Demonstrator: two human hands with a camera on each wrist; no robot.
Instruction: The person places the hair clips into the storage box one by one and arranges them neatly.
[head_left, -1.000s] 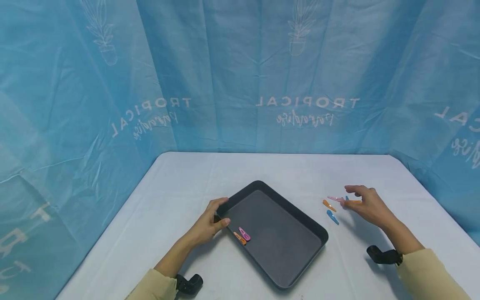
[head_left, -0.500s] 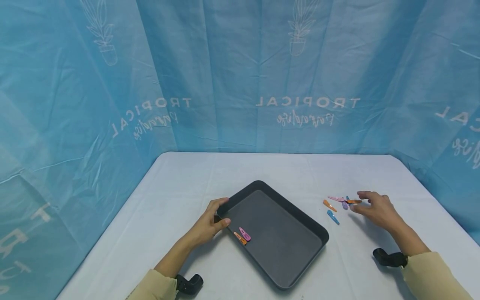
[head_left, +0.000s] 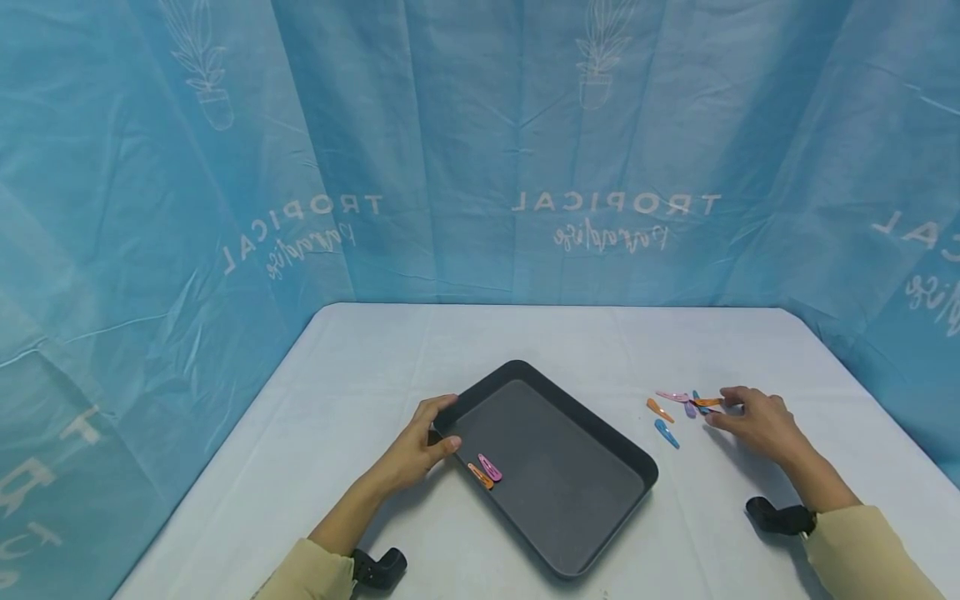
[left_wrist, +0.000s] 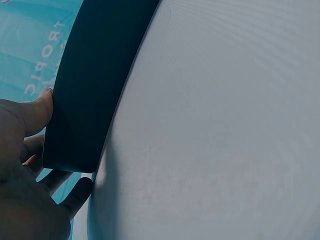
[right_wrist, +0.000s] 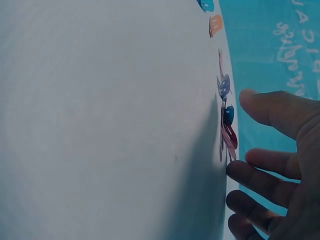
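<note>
A dark grey baking tray (head_left: 547,467) lies turned at an angle on the white table. Its left corner is held by my left hand (head_left: 415,446), with the thumb over the rim and the fingers outside. In the left wrist view the tray's side wall (left_wrist: 95,90) stands beside that hand (left_wrist: 30,150). A pink snap hair clip (head_left: 490,468) and an orange one (head_left: 480,477) lie in the tray. My right hand (head_left: 761,423) is at a small pile of hair clips, thumb and fingers apart around an orange clip (head_left: 707,402). In the right wrist view, a fingertip nears the clips (right_wrist: 227,132).
Right of the tray lie a pink clip (head_left: 672,397), a purple clip (head_left: 690,410), another orange clip (head_left: 660,410) and a blue clip (head_left: 666,433). A blue printed curtain (head_left: 480,150) hangs behind the table (head_left: 390,350). Each wrist wears a black camera (head_left: 780,517).
My right hand has drawn back to the right across the clip pile, uncovering the purple clip, and its thumb and fingers have come closer to the pile's right end. The left hand stays put.
</note>
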